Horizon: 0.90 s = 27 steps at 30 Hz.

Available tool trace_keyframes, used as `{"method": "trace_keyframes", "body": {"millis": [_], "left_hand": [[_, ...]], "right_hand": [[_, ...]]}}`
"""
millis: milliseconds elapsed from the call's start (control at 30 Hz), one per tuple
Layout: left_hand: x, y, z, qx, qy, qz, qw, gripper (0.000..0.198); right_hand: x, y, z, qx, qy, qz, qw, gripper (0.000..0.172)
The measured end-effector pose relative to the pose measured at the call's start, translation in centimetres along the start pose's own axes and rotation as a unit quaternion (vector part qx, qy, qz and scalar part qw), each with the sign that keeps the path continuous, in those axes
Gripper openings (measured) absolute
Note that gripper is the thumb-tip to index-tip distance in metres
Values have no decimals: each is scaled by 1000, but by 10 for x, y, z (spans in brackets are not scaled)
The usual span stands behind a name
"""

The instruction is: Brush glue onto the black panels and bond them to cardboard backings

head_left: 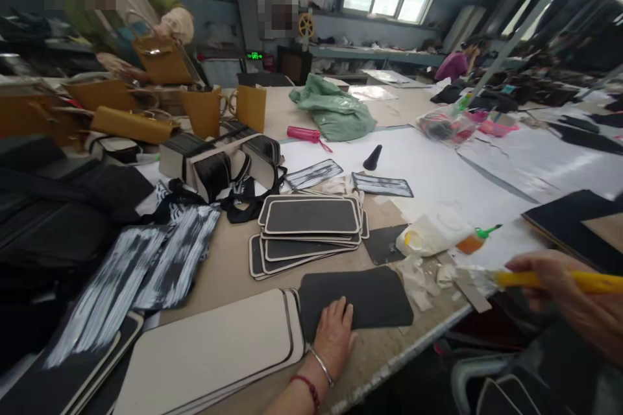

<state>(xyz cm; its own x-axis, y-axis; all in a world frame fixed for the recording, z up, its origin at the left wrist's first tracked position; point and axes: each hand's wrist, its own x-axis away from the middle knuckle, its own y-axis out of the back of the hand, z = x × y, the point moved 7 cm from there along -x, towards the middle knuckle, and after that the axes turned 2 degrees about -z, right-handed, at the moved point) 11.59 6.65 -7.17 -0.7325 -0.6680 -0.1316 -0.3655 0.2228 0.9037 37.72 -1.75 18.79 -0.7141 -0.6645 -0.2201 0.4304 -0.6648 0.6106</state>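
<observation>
My left hand (335, 331) lies flat on a dark grey panel (360, 295) with rounded corners, near the table's front edge. At the right, my right hand (559, 288) is closed round the yellow handle of a brush (520, 279), whose pale bristles point left above scraps at the table edge. Left of my left hand is a stack of large beige panels (214, 350). Behind the dark panel sits a pile of dark panels with beige rims (311, 215). A white glue bottle (433, 233) lies on its side beyond the brush.
Black pieces streaked with white (180, 259) lie at left, beside a black bag (58, 201). Brown handbags (131, 123) stand behind, where a co-worker (156, 6) holds one. A green plastic bag (333, 107), a pink tube (302, 134) and a small green-tipped bottle (474, 241) rest on the table.
</observation>
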Motion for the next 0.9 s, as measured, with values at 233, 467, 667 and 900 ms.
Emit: {"method": "trace_keyframes", "body": {"millis": [233, 467, 667, 900], "left_hand": [[34, 39, 44, -29, 3, 4, 1000, 37], [48, 44, 62, -40, -35, -11, 999, 37], [50, 39, 62, -33, -43, -10, 998, 42], [49, 45, 63, -40, -68, -39, 996, 35]], "right_hand": [[73, -128, -23, -61, -129, 119, 983, 52], [111, -238, -31, -257, -205, 124, 936, 46], [115, -286, -30, -251, -185, 133, 941, 43], [97, -262, -66, -168, -165, 82, 969, 41]]}}
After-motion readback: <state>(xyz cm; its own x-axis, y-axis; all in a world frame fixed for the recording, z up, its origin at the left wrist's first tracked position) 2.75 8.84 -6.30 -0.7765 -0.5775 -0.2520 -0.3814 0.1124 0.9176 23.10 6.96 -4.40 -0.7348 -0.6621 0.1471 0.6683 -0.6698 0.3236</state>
